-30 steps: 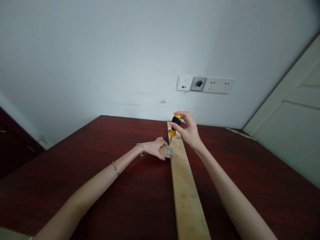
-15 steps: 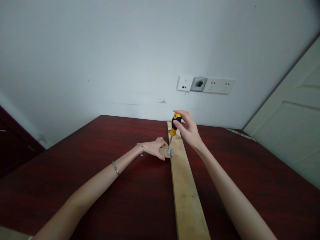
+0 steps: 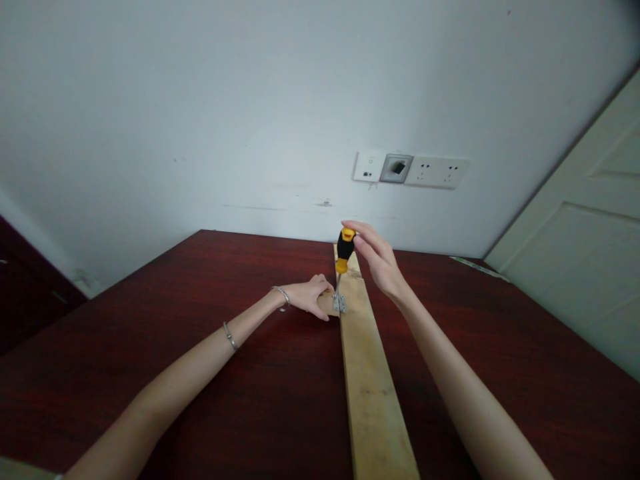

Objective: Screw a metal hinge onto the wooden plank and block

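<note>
My right hand (image 3: 376, 259) is closed on the black and yellow handle of a screwdriver (image 3: 345, 251), fingers at its top and side. The shaft points down, nearly upright, with its tip at a small metal hinge (image 3: 339, 304). That hinge lies across the seam between a long wooden plank (image 3: 373, 373) and a small wooden block (image 3: 327, 304). My left hand (image 3: 311, 297) grips the block from the left, thumb on the near side and fingers on the far side. Whether a screw sits under the tip is too small to tell.
The plank runs along a dark red tabletop (image 3: 240, 407) up to the white wall (image 3: 280, 120). Wall sockets (image 3: 435, 172) sit above the table's back edge. A pale door (image 3: 595, 220) stands at the right, and a thin printed strip (image 3: 480, 268) lies at the back right edge.
The screwdriver's handle has tipped slightly left and stands more upright. My right hand's fingers have shifted left with it and straightened a little. My left hand has stayed on the block.
</note>
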Tool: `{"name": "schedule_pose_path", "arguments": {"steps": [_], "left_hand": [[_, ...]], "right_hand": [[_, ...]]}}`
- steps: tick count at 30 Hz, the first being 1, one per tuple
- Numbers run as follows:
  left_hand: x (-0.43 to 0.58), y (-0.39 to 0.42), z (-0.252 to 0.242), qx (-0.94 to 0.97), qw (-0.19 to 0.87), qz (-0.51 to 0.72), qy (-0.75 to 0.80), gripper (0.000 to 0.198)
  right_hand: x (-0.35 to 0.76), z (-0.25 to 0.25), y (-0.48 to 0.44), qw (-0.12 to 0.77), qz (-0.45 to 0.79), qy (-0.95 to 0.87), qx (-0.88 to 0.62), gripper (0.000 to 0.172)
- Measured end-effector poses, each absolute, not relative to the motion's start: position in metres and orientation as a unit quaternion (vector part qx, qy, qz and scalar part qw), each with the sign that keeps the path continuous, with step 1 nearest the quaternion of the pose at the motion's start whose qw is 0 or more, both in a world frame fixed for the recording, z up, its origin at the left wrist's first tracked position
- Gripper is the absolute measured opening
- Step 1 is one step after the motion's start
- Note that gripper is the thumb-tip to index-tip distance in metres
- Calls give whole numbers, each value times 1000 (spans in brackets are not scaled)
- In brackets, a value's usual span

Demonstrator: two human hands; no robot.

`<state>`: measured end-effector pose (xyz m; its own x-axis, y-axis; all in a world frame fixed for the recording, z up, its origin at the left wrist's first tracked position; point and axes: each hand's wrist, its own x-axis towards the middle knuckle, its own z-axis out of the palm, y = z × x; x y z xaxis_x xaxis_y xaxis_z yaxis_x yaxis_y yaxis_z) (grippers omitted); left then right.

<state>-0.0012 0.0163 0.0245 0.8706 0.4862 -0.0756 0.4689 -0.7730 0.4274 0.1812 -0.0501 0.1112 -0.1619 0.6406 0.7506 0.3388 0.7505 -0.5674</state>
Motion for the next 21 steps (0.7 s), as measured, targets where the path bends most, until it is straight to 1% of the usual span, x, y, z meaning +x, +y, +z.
{"name": "schedule_pose_path", "arguments": {"steps": [4, 10, 13, 16, 21], "left_hand": [[-2, 17, 25, 941, 224, 15, 255, 66], [-2, 16, 24, 941, 222, 23, 253, 65], [-2, 16, 24, 941, 222, 23, 253, 65], [-2, 16, 25, 939, 227, 24, 257, 65], [-1, 14, 26, 939, 225, 22, 260, 66]], "right_hand": [[184, 110, -46, 564, 147, -745, -325, 28], [181, 106, -43, 605, 129, -710, -338, 28], [183, 107, -45, 590, 159, -717, -336, 27], [186, 107, -44, 562, 198, -739, -315, 31], [187, 104, -40, 563, 185, -739, -321, 37]]}}
